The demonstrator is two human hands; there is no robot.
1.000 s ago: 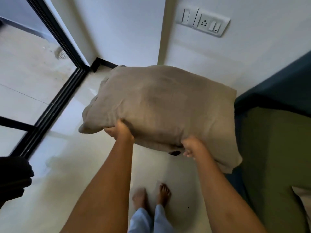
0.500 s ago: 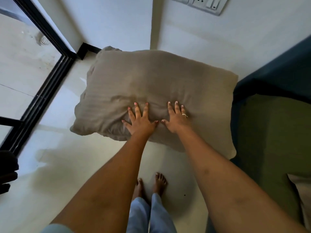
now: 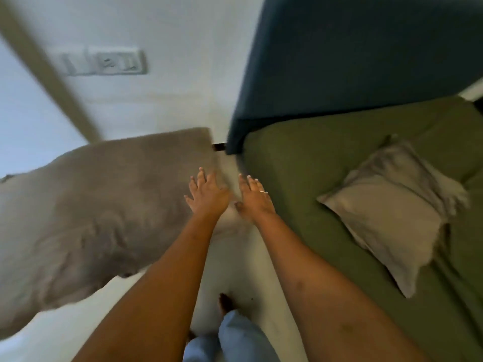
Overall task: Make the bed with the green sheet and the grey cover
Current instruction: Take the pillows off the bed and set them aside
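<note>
Across the mattress on the right, the olive-green fabric sheet (image 3: pixel 326 158) lies spread and mostly smooth, reaching up to the base of the headboard, with some creases near the lower right. On top of it, well in from the near edge, rests a small rectangular pillow in a grey-beige cloth cover (image 3: pixel 386 212), lying flat and skewed to the bed. A larger pillow in the same grey-beige cloth cover (image 3: pixel 91 205) is off the bed to the left, above the floor; it is blurred, and I cannot tell whether anything supports it.

Both hands reach forward between that pillow and the bed edge, backs up, fingers straight and spread, holding nothing. The left hand (image 3: pixel 207 195) overlaps the larger pillow's right edge, though blur hides whether it touches. The right hand (image 3: pixel 254 201), with a ring on one finger, sits just beside it over the gap of pale floor (image 3: pixel 235 270), apart from the sheet.

By my reading the sheet stage is done as far as the view reaches. What seems left is getting the larger pillow onto the bed and squaring both to the dark blue upholstered headboard (image 3: pixel 352 61). No separate grey spread is in view.

Further out are a white wall switch plate (image 3: pixel 109 61), a bare foot (image 3: pixel 226 301) and pale blue trouser legs (image 3: pixel 235 335)
</note>
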